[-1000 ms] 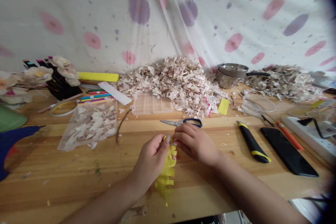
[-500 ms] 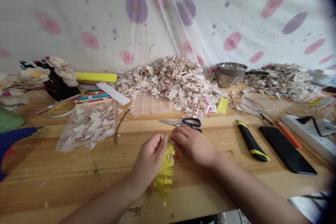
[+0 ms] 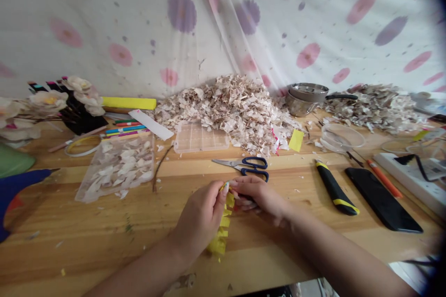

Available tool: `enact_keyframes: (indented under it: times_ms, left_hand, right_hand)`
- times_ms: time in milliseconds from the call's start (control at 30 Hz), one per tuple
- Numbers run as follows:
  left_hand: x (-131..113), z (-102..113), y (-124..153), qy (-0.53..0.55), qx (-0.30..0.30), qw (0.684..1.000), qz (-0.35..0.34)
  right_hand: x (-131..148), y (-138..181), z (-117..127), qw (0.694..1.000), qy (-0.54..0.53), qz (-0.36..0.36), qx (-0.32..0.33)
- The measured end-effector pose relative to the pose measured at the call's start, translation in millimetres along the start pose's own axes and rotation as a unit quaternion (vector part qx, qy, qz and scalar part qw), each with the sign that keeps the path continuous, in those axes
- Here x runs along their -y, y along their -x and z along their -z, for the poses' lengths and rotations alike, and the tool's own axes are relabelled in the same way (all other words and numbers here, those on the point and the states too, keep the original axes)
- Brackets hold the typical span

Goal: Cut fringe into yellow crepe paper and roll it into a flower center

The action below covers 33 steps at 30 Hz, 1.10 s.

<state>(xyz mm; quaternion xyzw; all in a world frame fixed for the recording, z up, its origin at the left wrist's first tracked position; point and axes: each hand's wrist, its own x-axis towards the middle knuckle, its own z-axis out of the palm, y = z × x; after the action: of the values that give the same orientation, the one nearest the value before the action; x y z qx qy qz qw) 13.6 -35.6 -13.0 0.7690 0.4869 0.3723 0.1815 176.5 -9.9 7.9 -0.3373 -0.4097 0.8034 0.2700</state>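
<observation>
A fringed yellow strip of crepe paper (image 3: 220,236) hangs down from between my two hands, its cut edge facing right. My left hand (image 3: 205,209) is closed on the strip's upper end, thumb pressed on top. Against that same end my right hand (image 3: 259,195) brings its thumb and index fingertips together, the other fingers curled beneath. Whatever small part sits in the right fingertips is hidden. Just beyond my hands lie blue-handled scissors (image 3: 247,164) with their blades pointing left.
Behind the scissors rises a large heap of pale petal-like flakes (image 3: 237,111). A plastic tray of flakes (image 3: 118,167) and a blue glue gun (image 3: 24,190) are on the left. To the right lie a black-and-yellow cutter (image 3: 336,190), a black phone (image 3: 383,199) and a power strip (image 3: 411,181).
My right hand has turned and drawn down slightly, uncovering more of the scissors. My left hand has rolled over more of the yellow strip, which shows less now.
</observation>
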Motion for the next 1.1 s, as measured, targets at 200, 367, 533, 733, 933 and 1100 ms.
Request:
enact_keyframes:
  times_ms: [200,367,533,733,933,1100]
  left_hand:
    - [2,3,-3,-0.166,-0.114,0.957,-0.211]
    - [-1,10,-2,-0.14,-0.105,0.952,-0.253]
    - [-8,7,4,0.204,0.0,0.976,0.077]
    - [-15,6,-2,0.411,-0.002,0.868,0.279]
    - [-19,10,-7,0.44,0.04,0.839,0.318]
    - [-20,10,-6,0.45,0.065,0.832,0.317]
  right_hand:
    - [3,1,3,0.969,-0.189,-0.117,0.111]
    - [3,3,3,0.967,-0.168,-0.115,0.155]
    - [5,12,-4,0.986,0.135,0.097,0.016]
    - [14,15,12,0.633,0.629,0.442,-0.091]
    - [13,9,17,0.529,0.683,0.496,-0.088]
    - [11,7,14,0.522,0.679,0.508,-0.089]
